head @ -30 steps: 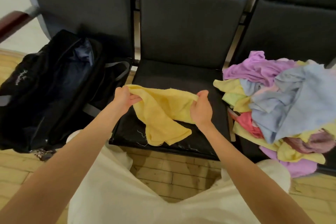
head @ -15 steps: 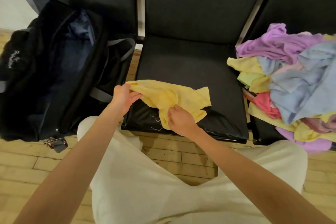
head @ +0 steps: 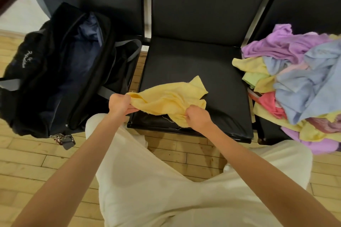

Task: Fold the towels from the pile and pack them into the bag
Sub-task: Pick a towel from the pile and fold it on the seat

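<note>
Lowered toward the seat (head: 193, 72), yellow towel (head: 166, 101) hangs pinched between both hands' fingers (head: 135, 110).

The person wears a loose garment (head: 166, 190) of a pale cream colour, plain, with soft folds and no print on it. Both forearms are bare, without sleeves. The left hand (head: 120, 103) and right hand (head: 198, 118) carry no rings or watch.

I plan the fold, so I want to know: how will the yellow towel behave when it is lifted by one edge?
The yellow towel is probably floppy: it sags and wrinkles between the left hand and the right hand. It looks thin, so likely light. Its loose corner will probably droop.
</note>
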The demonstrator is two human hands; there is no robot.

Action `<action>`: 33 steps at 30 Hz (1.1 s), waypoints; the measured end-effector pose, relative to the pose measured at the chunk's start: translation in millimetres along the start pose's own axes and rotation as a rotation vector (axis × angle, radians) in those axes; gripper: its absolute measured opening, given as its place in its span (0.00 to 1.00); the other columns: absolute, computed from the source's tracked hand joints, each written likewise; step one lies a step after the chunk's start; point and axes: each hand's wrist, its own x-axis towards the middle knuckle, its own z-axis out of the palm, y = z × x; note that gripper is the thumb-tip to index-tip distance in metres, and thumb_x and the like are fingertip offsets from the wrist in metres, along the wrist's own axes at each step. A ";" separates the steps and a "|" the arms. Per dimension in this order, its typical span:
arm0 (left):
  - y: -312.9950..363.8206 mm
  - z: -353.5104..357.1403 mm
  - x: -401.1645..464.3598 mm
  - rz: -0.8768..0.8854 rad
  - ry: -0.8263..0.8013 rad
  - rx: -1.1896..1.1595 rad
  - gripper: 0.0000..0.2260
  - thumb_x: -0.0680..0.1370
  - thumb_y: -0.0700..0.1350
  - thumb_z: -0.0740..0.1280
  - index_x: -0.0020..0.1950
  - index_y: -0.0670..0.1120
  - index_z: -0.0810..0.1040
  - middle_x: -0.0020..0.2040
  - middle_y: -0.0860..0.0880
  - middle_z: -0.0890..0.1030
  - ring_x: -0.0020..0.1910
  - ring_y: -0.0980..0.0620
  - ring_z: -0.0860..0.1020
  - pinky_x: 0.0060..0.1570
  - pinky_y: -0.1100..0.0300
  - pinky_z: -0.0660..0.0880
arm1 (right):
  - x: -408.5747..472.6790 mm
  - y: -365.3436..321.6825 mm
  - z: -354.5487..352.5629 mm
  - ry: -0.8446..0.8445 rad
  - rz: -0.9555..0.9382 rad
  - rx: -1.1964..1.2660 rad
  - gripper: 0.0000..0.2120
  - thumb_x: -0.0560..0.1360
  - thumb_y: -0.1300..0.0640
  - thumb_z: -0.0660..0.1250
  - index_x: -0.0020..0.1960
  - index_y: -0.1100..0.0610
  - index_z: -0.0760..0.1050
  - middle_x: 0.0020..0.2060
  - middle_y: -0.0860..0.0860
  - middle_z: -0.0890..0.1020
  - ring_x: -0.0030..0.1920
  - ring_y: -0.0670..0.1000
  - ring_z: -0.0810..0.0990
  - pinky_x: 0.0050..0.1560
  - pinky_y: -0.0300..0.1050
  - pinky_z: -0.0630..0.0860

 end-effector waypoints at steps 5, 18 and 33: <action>-15.2 -8.4 3.7 0.428 0.208 0.611 0.06 0.76 0.39 0.66 0.50 0.38 0.78 0.42 0.41 0.81 0.42 0.44 0.79 0.39 0.53 0.74 | -17.3 38.7 -23.7 0.163 0.002 0.048 0.09 0.79 0.57 0.59 0.51 0.59 0.77 0.50 0.53 0.75 0.47 0.54 0.78 0.44 0.48 0.75; 28.9 12.6 -28.4 0.627 0.077 0.698 0.05 0.74 0.39 0.71 0.48 0.41 0.83 0.40 0.43 0.82 0.40 0.46 0.81 0.42 0.55 0.80 | -47.4 83.2 -81.2 0.566 0.121 0.242 0.10 0.79 0.61 0.59 0.56 0.62 0.76 0.54 0.57 0.74 0.45 0.56 0.79 0.45 0.48 0.76; 130.3 24.0 -106.3 0.704 0.013 0.197 0.05 0.72 0.35 0.69 0.37 0.43 0.80 0.35 0.43 0.81 0.37 0.45 0.82 0.44 0.52 0.81 | -56.8 101.1 -135.2 0.377 -0.002 0.427 0.06 0.76 0.62 0.64 0.46 0.54 0.79 0.43 0.51 0.81 0.44 0.51 0.80 0.48 0.44 0.76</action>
